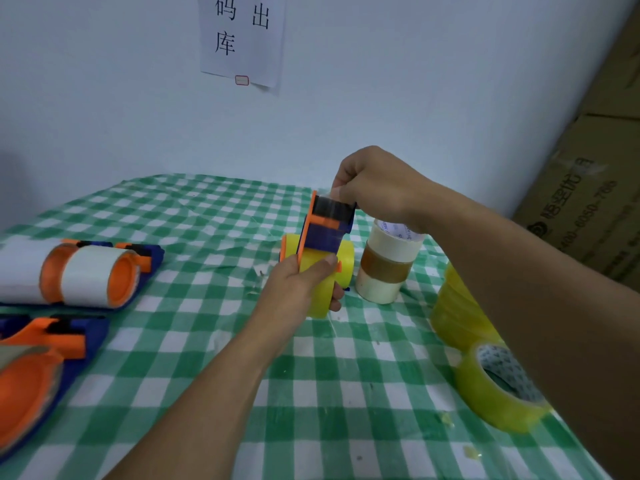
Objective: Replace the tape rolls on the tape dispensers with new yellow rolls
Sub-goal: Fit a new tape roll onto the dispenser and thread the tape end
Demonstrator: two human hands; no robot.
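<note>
My left hand [299,289] grips a blue and orange tape dispenser [323,230] that carries a yellow roll [343,265], held upright above the table. My right hand [374,188] pinches the tape end at the dispenser's top, by its cutter. Two yellow rolls lie at the right: one flat near the table edge [498,393], another [457,306] behind it, partly hidden by my right forearm. Two dispensers with white rolls [90,275] lie at the left, and another dispenser [38,372] sits at the near left.
A stack of used rolls [388,261], white and brown, stands just right of the held dispenser. The table wears a green checked cloth [311,393]. Cardboard boxes [588,188] lean at the right. A paper sign [242,36] hangs on the wall.
</note>
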